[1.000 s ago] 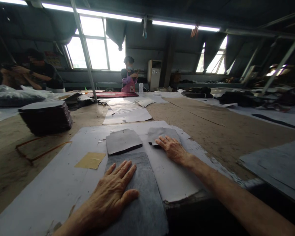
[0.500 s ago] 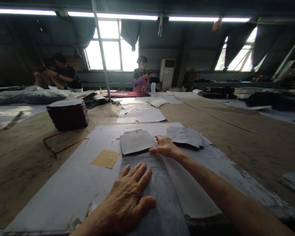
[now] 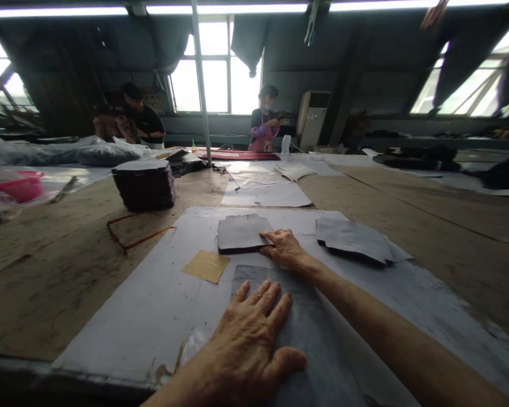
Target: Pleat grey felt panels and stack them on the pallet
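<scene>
My left hand point(image 3: 254, 333) lies flat with fingers spread on a long grey sheet point(image 3: 309, 333), which looks like fabric or backing material. Beyond it, my right hand point(image 3: 286, 249) grips the near right corner of a low stack of grey cut pieces point(image 3: 241, 233). Its index finger rests on top, and the thumb is at the front edge; how many pieces the pinch takes in is hidden. To the right, apart from both hands, is a second, fanned-out pile of grey pieces point(image 3: 354, 240). A tan square point(image 3: 206, 266) sits left of the grey sheet.
White board point(image 3: 131, 316) lies under the work. At the left are a tall dark stack point(image 3: 144, 186), an orange-brown band point(image 3: 142, 243) and a pink basin point(image 3: 19, 186). A pole point(image 3: 201, 85) rises beyond. Two people stand across the table, one in a pink apron point(image 3: 263, 135).
My right hand has moved from the right side of the grey stack onto its near corner. The view has turned left, so everything appears farther right. My left hand stays flat on the sheet.
</scene>
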The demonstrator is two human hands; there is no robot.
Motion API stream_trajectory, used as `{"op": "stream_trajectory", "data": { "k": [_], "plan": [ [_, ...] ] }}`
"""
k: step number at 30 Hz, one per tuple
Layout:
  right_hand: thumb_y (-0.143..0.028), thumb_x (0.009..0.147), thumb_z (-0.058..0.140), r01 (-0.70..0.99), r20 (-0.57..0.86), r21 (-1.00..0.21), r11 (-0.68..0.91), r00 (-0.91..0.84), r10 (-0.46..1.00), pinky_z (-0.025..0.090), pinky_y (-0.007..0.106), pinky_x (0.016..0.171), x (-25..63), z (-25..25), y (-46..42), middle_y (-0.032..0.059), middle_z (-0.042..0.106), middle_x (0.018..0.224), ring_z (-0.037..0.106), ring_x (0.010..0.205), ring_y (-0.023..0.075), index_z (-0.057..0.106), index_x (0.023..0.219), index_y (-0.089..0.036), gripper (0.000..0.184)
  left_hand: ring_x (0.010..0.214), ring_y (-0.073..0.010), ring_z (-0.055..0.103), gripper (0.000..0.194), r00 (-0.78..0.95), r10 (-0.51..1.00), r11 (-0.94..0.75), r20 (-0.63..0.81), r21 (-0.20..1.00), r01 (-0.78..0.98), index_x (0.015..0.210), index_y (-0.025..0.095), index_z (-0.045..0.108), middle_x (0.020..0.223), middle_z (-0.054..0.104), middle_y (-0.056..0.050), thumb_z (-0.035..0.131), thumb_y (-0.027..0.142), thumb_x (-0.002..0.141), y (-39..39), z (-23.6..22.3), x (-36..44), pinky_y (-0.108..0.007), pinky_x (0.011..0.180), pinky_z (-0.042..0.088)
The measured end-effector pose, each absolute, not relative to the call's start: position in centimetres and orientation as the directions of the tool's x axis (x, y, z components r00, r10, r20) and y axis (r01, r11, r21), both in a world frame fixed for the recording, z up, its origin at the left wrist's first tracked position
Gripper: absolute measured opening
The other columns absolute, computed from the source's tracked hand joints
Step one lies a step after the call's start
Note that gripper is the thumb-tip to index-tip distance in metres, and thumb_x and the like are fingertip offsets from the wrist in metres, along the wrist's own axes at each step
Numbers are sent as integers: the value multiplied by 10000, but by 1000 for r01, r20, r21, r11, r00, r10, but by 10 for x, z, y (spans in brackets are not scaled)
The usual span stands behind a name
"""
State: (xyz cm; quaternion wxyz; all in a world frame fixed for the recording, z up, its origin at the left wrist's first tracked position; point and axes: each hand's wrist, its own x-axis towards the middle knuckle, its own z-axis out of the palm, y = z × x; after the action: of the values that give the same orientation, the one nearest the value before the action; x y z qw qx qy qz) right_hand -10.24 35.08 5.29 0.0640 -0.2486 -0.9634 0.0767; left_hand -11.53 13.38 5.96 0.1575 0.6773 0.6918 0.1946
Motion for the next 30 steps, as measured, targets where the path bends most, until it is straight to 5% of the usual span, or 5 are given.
{"op": "stream_trajectory", "data": {
  "k": [10,14,21,25,30],
  "plan": [
    [-402,897,512,504,0,-312,806,-848,530,451,444,891,-162,71,312,88,546,1176,539,1046,217,533,1167,-178,352,1366,-259,244,682,-22,994,-29,108,449,893,1419,250,243,1479,299,-101,389,585,844,137,62,-114,-544,1112,114],
    [-440,898,495,480,-25,-417,772,-855,518,448,430,901,-126,86,323,91,554,1190,550,1051,212,525,1184,-158,403,1383,-273,195,693,-13,997,-17,72,403,915,1411,190,274,1483,259,-141,300,609,860,137,58,-115,-533,1113,106],
    [-378,772,642,632,-86,-419,652,-743,664,443,322,876,-28,86,319,106,630,1066,585,990,232,596,1089,-80,437,1388,-272,172,718,-4,998,-16,64,319,948,1417,214,258,1494,230,-115,225,654,850,137,50,-115,-510,1114,126],
    [-350,721,701,612,-117,-469,637,-758,642,401,388,930,-23,86,308,103,601,1110,541,1042,227,631,956,-122,335,1384,-257,197,712,1,996,-26,87,280,960,1423,203,231,1498,237,-93,215,640,861,135,51,-115,-494,1118,138],
    [-327,719,707,594,-231,-665,452,-740,632,477,364,778,-25,95,314,17,642,789,600,814,180,621,763,-134,216,1403,-232,113,727,-17,995,-10,95,280,960,1432,215,190,1520,140,-87,216,654,853,134,50,-116,-485,1130,108]
  ]
}}
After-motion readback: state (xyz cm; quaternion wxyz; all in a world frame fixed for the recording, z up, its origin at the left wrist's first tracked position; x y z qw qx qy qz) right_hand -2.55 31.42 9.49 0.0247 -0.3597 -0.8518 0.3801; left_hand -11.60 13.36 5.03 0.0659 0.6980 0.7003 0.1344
